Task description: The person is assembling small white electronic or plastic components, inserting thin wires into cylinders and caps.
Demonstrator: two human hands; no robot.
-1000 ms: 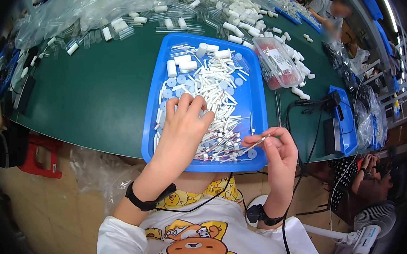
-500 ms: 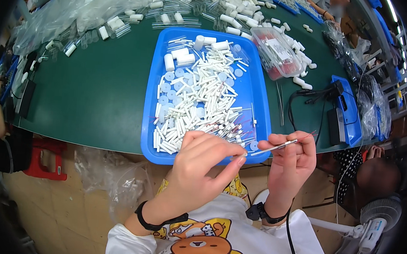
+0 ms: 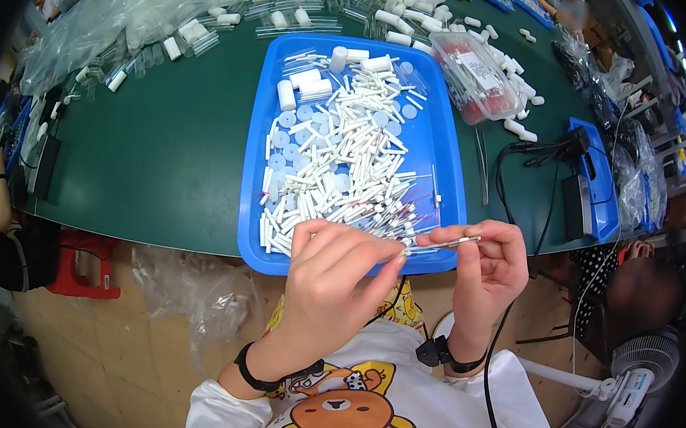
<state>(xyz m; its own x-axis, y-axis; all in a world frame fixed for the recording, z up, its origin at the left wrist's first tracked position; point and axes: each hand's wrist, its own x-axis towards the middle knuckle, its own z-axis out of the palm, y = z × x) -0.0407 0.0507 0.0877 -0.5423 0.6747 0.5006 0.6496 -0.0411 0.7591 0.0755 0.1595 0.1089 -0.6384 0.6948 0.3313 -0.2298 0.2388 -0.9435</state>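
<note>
Over the near edge of the blue tray [image 3: 252, 168], my right hand [image 3: 487, 264] pinches a thin metal rod [image 3: 444, 243] with a white part near its right end. The rod slants down leftward toward my left hand [image 3: 337, 269]. There, thumb and forefinger are pressed together at the rod's left end; whatever lies between them is too small to name. In the tray lie many short white tubes [image 3: 360, 144], pale translucent discs [image 3: 280, 140], and a few thicker white cylinders [image 3: 286, 95]. Thin rods with red wires [image 3: 407, 212] gather at the tray's near right.
A clear plastic box [image 3: 480, 76] with red contents stands beyond the tray's right side, with tweezers [image 3: 482, 164] below it. Black cables [image 3: 514, 150] run near a smaller blue tray [image 3: 599, 184]. Plastic bags [image 3: 158, 10] and white cylinders cover the green table's [image 3: 147, 168] far side.
My right hand has moved slightly left with the rod, bringing its left end to my left fingertips. The rod now lies flatter. The view has shifted a little.
</note>
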